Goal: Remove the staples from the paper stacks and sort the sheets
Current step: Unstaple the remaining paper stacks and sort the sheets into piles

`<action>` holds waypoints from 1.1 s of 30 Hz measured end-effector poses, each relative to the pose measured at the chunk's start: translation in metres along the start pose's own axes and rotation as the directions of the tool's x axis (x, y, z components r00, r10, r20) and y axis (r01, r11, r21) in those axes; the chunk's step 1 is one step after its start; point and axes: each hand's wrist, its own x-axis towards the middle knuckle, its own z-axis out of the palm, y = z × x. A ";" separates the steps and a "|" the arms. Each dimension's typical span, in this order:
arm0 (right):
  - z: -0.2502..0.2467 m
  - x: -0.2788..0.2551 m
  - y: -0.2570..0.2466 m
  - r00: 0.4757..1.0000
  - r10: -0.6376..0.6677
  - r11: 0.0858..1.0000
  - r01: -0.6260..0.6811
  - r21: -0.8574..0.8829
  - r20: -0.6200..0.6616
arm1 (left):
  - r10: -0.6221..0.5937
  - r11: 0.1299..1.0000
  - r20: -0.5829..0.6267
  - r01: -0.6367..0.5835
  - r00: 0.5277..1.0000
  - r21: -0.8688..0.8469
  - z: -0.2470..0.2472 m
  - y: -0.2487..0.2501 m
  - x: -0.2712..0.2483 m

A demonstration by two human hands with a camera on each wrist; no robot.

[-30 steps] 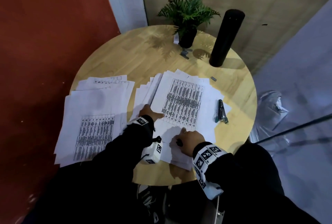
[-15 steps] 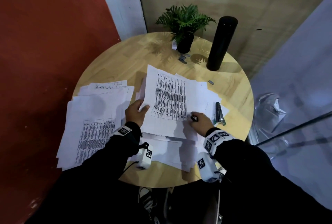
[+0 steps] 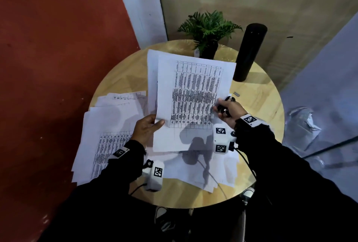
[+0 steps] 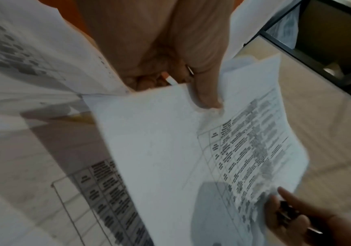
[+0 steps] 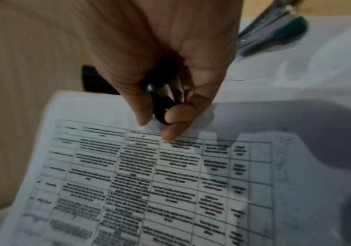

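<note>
My left hand (image 3: 153, 124) pinches the lower left edge of a paper stack (image 3: 193, 94) printed with a table and holds it up off the round wooden table (image 3: 257, 106). In the left wrist view its thumb (image 4: 206, 96) lies on the top sheet (image 4: 170, 149). My right hand (image 3: 220, 109) grips a black staple remover (image 5: 162, 108) and its fingertips touch the stack's right edge (image 5: 149, 174). A second sheet sticks out behind the stack on the left. I cannot see a staple.
A pile of sheets (image 3: 108, 125) lies at the table's left, another pile (image 3: 203, 168) under the raised stack. A potted plant (image 3: 208, 28) and a tall black cylinder (image 3: 249, 51) stand at the back. A green and silver stapler (image 5: 275, 31) lies on paper beside my right hand.
The stack lay flat on the centre pile, then rose off it in my left hand. My right hand moved from the near corner up to the stack's right edge.
</note>
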 end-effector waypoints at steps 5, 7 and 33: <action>0.003 -0.009 -0.002 0.986 -0.150 0.984 0.156 -0.088 0.069 | 0.061 0.988 -0.192 -0.032 0.979 0.151 -0.014 0.002 0.018; 0.001 -0.017 -0.005 0.972 -0.198 0.970 0.212 -0.121 0.124 | 0.147 0.978 -0.306 -0.091 0.941 0.189 -0.024 0.013 0.031; 0.047 -0.138 -0.108 0.866 -0.482 0.863 0.495 -0.098 0.132 | 0.469 0.877 -0.195 -0.480 0.862 -0.010 -0.022 0.183 -0.040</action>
